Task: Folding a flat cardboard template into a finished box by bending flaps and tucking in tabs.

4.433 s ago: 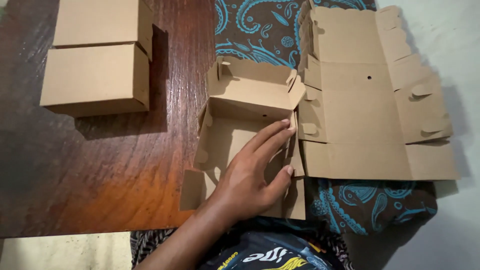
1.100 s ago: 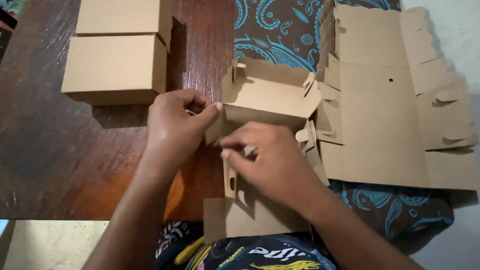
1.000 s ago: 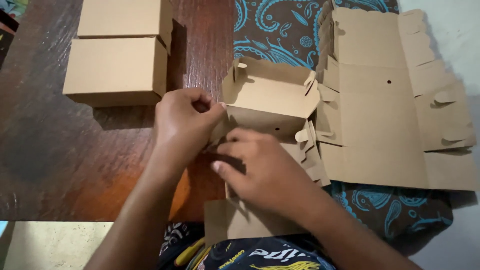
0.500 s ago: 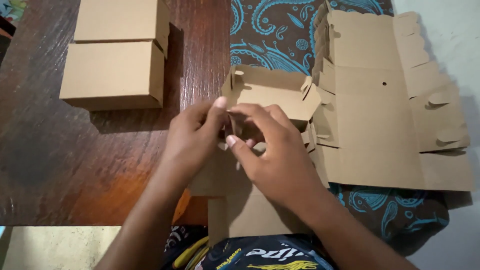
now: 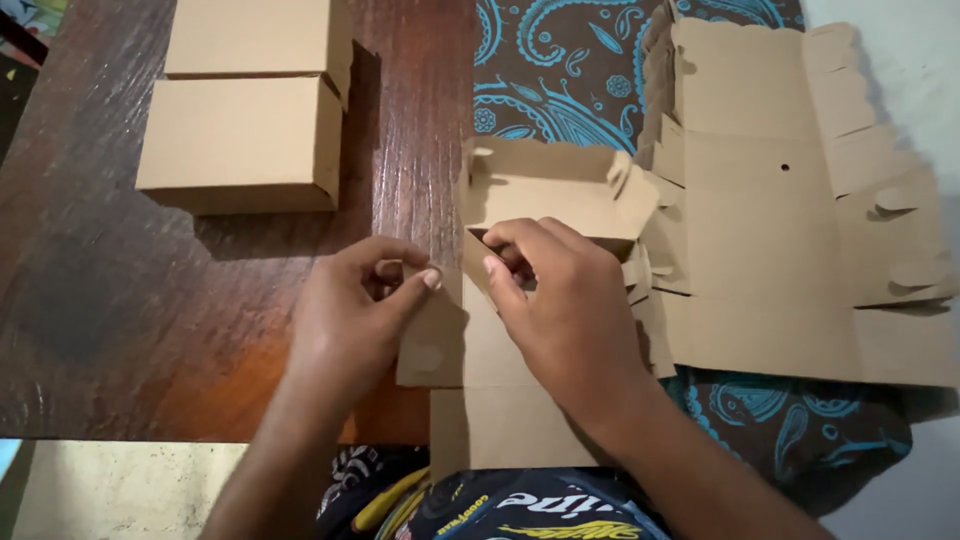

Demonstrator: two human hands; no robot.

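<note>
Cardboard box blank overhangs table edge, both hands folding flaps.

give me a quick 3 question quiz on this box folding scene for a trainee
1. True or false: two finished cardboard boxes stand on the wooden table to the left of the hands.
2. Multiple choice: the left hand pinches which part of the half-folded box? A) the left side flap B) the far wall C) nothing
3. Short answer: what lies on the patterned cloth to the right of the right hand?

Key: 1 true; 2 A; 3 an unfolded flat cardboard blank.
</note>
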